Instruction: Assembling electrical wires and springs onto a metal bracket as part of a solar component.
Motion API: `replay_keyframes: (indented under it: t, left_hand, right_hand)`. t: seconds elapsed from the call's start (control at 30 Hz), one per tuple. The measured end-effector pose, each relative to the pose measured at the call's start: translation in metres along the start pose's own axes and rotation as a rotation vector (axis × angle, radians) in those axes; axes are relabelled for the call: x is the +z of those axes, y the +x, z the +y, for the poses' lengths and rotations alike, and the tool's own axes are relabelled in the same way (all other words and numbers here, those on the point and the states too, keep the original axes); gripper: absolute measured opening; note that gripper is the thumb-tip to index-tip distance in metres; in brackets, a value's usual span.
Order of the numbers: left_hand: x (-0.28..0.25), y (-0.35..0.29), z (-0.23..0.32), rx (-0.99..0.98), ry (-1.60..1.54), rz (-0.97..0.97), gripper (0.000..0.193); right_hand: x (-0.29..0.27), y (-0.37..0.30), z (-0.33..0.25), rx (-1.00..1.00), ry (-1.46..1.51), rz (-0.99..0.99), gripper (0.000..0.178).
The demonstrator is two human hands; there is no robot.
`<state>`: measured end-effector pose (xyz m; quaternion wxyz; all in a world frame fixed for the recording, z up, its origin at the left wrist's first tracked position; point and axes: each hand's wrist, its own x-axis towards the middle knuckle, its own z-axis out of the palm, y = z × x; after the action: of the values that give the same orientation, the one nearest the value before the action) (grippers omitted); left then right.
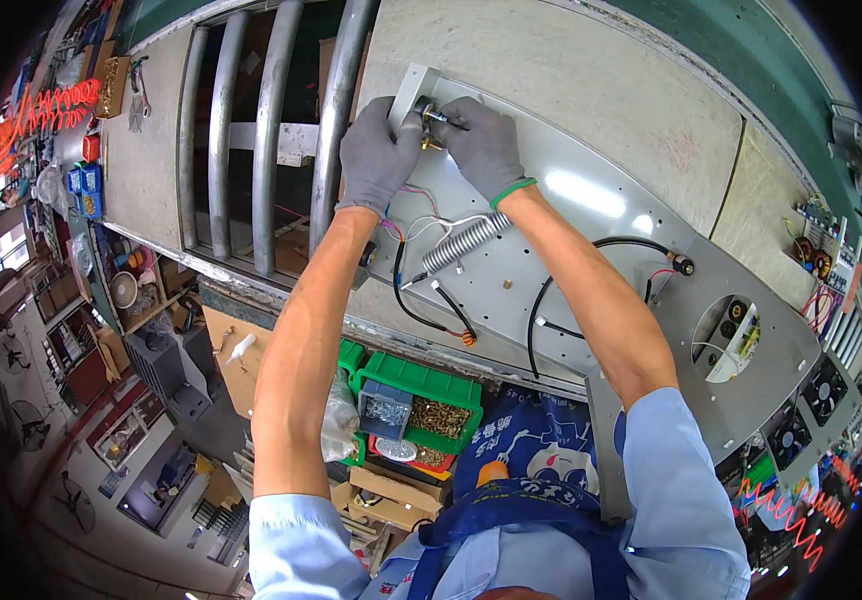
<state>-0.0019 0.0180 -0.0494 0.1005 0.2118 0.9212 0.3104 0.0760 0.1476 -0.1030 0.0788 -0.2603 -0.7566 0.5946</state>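
Both my hands wear grey gloves and meet at the far end of a grey sheet-metal panel (pixel 551 150). My left hand (pixel 379 158) closes round the upright flange (pixel 413 98) there, its fingertips at a small black and metal fitting (pixel 427 108). From the right, my right hand (pixel 481 148) pinches that same fitting. A brass-coloured end (pixel 432 145) shows just below it; the fingers partly hide the fitting. Below my hands lie a coiled metal spring-like part (pixel 466 243), thin coloured wires (pixel 421 200) and a black cable (pixel 401 290) on the panel.
A black cable with a round connector (pixel 684 265) lies farther right on the panel, near an oval cutout (pixel 726 338). Metal rollers (pixel 271 140) run along the left. Green bins (pixel 441 395) of small fasteners stand below the bench edge. Two fans (pixel 806 415) sit at the right.
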Motion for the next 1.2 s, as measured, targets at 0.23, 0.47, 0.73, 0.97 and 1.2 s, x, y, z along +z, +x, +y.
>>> replay_keyframes:
  t: [0.23,0.47,0.73,0.97,1.2]
  left_hand:
    - [0.0,0.0,-0.002,-0.008,-0.019,0.015,0.034]
    - [0.001,0.0,-0.004,-0.042,-0.032,0.004,0.038]
    - [-0.002,0.001,-0.003,-0.047,-0.023,0.0,0.04]
    - [-0.002,-0.001,-0.002,-0.02,-0.028,0.008,0.04]
    - [-0.003,-0.001,0.002,-0.028,-0.034,0.007,0.04]
  right_hand:
    - [-0.003,-0.009,-0.016,0.194,0.239,-0.03,0.017]
    - [-0.006,-0.005,-0.02,0.322,0.203,-0.118,0.033]
    - [-0.012,-0.001,-0.026,0.423,0.331,-0.157,0.037]
    - [-0.001,-0.003,-0.014,0.444,0.588,-0.072,0.021]
    - [0.01,-0.006,-0.005,0.231,0.222,0.028,0.024]
